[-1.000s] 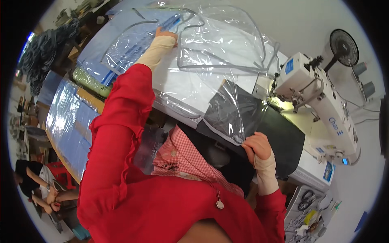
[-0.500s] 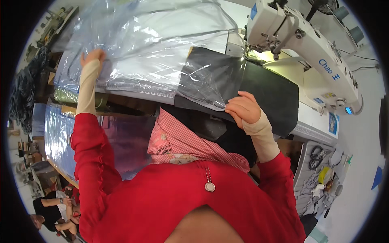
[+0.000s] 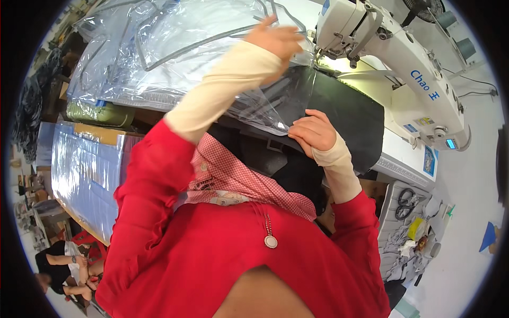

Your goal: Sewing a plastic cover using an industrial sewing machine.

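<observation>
A clear plastic sheet (image 3: 196, 40) with grey trim strips spreads over the sewing table. Its near corner meets my right hand (image 3: 315, 132), whose fingers are pinched together on it at the table's front edge. Under that corner lies a black sheet (image 3: 350, 114), reaching beneath the needle area of a white sewing machine (image 3: 392, 53). Above the plastic, just left of the needle, is my left hand (image 3: 275, 45). It is blurred by motion, its fingers stretched out toward the machine with nothing visible in them. My left forearm covers part of the plastic.
At the right stands a grey tray (image 3: 395, 228) with black-handled scissors (image 3: 407, 204) and scraps. Below left, a stack of bluish plastic (image 3: 85, 175) sits beside a green roll (image 3: 101, 114). Another person (image 3: 58, 267) sits at the far lower left.
My left hand has swung from the far left of the plastic over to beside the needle. The grey strips have shifted with the sheet. My right hand stays on the corner.
</observation>
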Motion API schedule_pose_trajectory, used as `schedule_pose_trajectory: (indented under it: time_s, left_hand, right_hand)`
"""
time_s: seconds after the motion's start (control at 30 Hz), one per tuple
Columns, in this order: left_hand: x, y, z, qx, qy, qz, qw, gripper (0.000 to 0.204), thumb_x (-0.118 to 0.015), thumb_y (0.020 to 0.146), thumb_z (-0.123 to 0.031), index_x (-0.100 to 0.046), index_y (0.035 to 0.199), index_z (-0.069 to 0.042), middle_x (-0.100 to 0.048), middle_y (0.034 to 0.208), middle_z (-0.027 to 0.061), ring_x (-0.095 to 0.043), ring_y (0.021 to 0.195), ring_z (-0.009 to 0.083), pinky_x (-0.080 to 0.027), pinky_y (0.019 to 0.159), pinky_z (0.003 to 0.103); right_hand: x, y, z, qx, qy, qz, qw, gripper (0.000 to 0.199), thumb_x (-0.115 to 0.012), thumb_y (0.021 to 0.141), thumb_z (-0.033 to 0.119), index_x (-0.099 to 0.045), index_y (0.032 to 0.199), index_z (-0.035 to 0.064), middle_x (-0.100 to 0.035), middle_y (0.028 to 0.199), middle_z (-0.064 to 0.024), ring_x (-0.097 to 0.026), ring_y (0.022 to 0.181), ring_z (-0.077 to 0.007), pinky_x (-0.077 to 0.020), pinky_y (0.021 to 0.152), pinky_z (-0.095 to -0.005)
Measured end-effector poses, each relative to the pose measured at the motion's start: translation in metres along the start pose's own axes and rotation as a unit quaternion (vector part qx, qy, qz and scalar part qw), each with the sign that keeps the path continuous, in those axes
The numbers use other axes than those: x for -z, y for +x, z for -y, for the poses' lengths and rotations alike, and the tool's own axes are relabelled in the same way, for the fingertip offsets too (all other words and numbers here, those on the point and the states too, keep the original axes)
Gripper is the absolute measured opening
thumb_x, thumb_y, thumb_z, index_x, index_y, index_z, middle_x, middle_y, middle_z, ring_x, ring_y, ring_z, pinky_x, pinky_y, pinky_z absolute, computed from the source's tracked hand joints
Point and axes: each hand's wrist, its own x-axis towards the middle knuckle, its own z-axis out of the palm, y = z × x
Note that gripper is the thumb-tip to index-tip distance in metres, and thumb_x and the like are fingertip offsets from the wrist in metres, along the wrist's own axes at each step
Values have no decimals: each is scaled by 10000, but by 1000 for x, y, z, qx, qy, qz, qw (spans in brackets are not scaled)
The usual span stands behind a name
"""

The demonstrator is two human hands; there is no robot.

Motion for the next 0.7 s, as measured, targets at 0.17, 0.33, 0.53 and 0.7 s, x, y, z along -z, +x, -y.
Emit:
schedule_pose_trajectory:
  time_s: [0.17,0.33,0.53,0.7]
  left_hand:
    - [-73,-9,-11,87,-138,171,972,873,-452,722,-729,-328,1376,-164,-355,1400,84,-284,1310,316,-109,1071,557]
    - [-75,-8,-18,96,-113,192,970,997,-425,633,-824,-327,1381,-172,-293,1436,88,-224,1335,326,-66,1077,552]
    - [-81,0,-10,102,-127,189,968,1017,-443,607,-833,-338,1376,-176,-287,1438,97,-220,1338,326,-49,1075,555]
    - [-93,15,7,104,-156,177,966,965,-495,623,-790,-371,1358,-178,-292,1437,97,-201,1345,325,-37,1058,586]
  right_hand:
    - [2,-2,0,-11,10,12,1000,176,-700,671,28,-622,815,92,-633,787,-16,-618,785,-179,-431,870,-365]
    - [9,-2,-2,-19,26,29,999,163,-680,665,37,-614,807,82,-608,774,-31,-598,784,-190,-433,875,-375]
    - [18,2,-14,-22,37,44,998,163,-681,691,35,-625,830,100,-628,790,-8,-611,795,-170,-425,880,-367]
    - [18,5,-40,-19,30,29,999,162,-686,692,37,-628,828,102,-632,810,-14,-612,798,-173,-426,880,-369]
